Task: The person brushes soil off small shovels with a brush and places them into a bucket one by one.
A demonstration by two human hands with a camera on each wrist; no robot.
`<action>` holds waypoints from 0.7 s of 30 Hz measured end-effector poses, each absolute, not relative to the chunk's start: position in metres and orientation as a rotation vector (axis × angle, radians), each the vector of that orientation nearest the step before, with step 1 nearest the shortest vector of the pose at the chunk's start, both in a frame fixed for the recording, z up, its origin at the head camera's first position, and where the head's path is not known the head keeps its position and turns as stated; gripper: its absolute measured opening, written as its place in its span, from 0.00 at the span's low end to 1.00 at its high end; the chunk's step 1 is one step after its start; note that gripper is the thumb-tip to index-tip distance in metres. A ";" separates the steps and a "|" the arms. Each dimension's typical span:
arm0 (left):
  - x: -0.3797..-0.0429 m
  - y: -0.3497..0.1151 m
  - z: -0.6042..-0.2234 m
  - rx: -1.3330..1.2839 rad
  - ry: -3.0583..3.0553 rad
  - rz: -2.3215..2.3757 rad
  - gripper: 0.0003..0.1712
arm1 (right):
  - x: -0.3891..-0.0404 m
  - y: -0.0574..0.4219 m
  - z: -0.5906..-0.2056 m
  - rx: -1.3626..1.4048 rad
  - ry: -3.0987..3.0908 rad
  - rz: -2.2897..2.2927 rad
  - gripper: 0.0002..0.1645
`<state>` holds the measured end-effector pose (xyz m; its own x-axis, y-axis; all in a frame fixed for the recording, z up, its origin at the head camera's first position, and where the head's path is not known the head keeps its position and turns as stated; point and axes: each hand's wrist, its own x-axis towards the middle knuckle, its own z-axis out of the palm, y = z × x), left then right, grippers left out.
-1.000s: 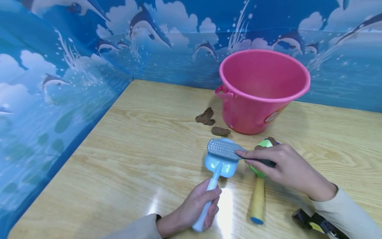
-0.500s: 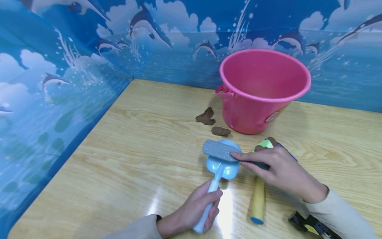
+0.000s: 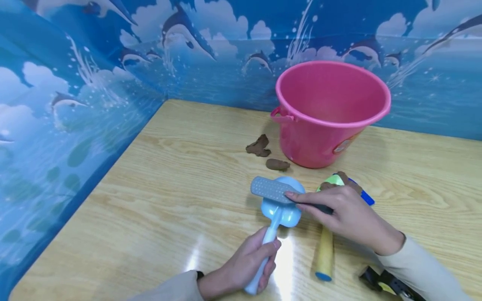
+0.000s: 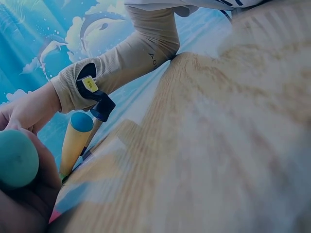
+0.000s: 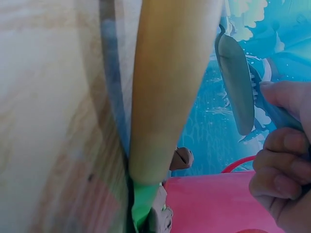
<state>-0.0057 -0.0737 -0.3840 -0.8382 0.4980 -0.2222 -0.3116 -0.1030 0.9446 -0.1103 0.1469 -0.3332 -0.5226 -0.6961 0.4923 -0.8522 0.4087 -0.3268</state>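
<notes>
My left hand grips the handle of a light blue toy shovel, its blade raised above the table. In the left wrist view, the handle's rounded end shows in the fist. My right hand pinches a grey brush with a dotted head, index finger lying along its back. The brush lies across the blade, hiding its middle. Short nubs on the brush face the shovel blade in the right wrist view. Whether they touch cannot be told.
A pink bucket stands at the back. Left of it lie brown clay-like pieces. Under my right hand lies a green tool with a wooden handle, brown lumps on it, beside a blue piece. A dolphin-printed sheet borders the table.
My right hand has moved the brush leftward across the shovel blade, so more of its head hangs past the left edge. My left hand and the shovel have barely moved.
</notes>
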 end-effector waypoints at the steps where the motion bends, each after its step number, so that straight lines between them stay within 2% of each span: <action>1: -0.006 -0.074 -0.384 0.211 1.650 1.978 0.16 | -0.110 0.147 -0.333 1.349 -2.397 0.804 0.22; 16: -0.006 -0.074 -0.386 0.260 1.741 1.910 0.17 | -0.108 0.136 -0.340 1.361 -2.397 0.833 0.22; 21: -0.008 -0.073 -0.385 0.192 1.553 2.019 0.13 | -0.108 0.138 -0.342 1.353 -2.421 0.785 0.23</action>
<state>-0.0082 -0.0727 -0.3845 -0.8219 0.5221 -0.2278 -0.3542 -0.1551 0.9222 -0.1077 0.1380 -0.3417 -0.5334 -0.7055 0.4666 -0.8451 0.4210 -0.3295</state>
